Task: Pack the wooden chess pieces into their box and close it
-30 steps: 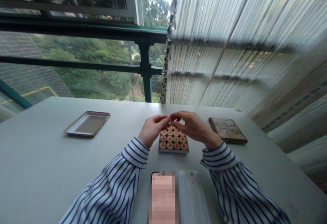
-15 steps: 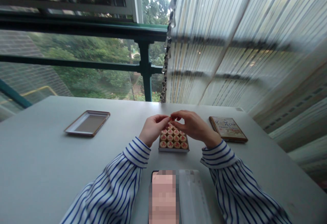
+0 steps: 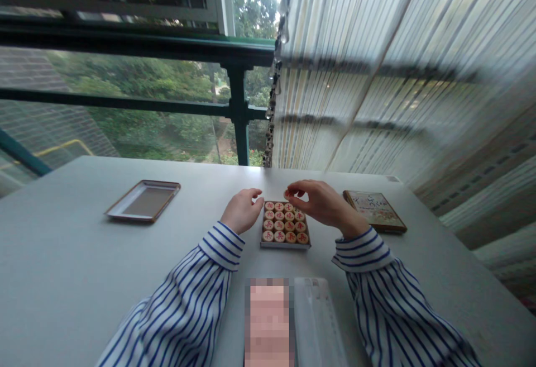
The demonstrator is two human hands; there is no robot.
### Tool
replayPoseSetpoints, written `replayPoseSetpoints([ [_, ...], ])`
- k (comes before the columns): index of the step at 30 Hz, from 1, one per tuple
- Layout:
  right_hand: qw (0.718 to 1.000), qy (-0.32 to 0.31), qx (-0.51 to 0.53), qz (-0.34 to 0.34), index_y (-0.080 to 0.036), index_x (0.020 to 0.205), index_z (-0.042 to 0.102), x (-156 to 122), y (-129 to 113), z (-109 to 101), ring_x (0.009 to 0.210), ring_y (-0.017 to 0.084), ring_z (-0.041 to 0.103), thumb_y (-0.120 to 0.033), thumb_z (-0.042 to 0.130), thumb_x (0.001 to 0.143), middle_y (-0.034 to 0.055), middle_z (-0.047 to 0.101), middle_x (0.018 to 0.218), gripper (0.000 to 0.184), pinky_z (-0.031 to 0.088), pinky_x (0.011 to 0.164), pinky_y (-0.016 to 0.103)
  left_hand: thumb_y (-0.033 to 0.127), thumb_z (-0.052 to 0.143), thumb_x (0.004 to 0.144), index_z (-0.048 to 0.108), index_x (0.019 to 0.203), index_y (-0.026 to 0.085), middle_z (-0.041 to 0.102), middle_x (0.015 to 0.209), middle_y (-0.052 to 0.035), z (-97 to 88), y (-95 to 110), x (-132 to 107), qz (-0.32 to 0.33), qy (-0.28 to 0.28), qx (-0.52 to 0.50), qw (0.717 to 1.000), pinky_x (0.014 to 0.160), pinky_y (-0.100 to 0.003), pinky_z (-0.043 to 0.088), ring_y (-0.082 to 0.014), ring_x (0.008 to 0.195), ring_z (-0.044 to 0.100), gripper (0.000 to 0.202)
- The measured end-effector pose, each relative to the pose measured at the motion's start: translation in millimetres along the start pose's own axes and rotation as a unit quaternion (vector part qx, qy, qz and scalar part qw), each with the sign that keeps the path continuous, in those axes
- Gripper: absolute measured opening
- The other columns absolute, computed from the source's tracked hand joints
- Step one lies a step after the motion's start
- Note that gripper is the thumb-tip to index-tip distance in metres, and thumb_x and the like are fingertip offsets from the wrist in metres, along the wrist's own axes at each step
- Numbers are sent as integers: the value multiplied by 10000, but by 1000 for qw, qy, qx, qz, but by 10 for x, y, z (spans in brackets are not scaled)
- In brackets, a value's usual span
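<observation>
A shallow box [image 3: 286, 246] stands on the white table with round xiangqi pieces [image 3: 278, 226] in rows, their red characters facing up. My right hand [image 3: 324, 205] is over the box's far right corner, its thumb and fingers closed on one xiangqi piece [image 3: 287, 194]. That piece is raised just past the box's far edge, partly hidden by my fingertips. Beside the box's left edge is my left hand [image 3: 241, 210], holding nothing, with thumb and fingers apart. The right hand hides part of the far right of the box.
To the left on the table [image 3: 75, 255] lies a shallow brown-rimmed tray or lid [image 3: 147, 201]. A flat box with a printed cover [image 3: 376, 210] lies on the right. Near me are a pixelated flat object [image 3: 270, 322] and a translucent plastic case [image 3: 320, 322]. A string curtain [image 3: 355, 87] hangs behind.
My hands were together over the far part of the box, fingertips meeting at a piece. The left hand has let go and drawn left; the right keeps the piece, now with its face showing.
</observation>
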State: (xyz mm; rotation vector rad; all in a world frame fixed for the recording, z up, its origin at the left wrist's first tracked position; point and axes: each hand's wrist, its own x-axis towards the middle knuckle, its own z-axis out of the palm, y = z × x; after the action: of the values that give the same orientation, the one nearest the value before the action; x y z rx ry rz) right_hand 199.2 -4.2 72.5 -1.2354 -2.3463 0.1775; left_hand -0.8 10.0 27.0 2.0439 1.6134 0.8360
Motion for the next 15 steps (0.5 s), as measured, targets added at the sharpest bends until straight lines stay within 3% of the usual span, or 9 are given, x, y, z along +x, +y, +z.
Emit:
replayPoseSetpoints([
  [7,1000,-6,-7,29,-174,935,635,-12,71,0,713,145,583,-337,490,817,60,661,804,248,435,662,266,275,447,781,603,1050,129,642,978,-106,137,-144,36,-6,-24,-9,1000,825,-301,421,-201,842,598,343],
  [15,999,-18,-19,47,-184,889,646,-28,210,22,704,143,589,-349,480,816,51,660,782,246,434,648,255,296,479,764,628,1014,133,672,892,-94,260,-159,32,-42,9,-122,992,789,-315,444,-201,788,615,334],
])
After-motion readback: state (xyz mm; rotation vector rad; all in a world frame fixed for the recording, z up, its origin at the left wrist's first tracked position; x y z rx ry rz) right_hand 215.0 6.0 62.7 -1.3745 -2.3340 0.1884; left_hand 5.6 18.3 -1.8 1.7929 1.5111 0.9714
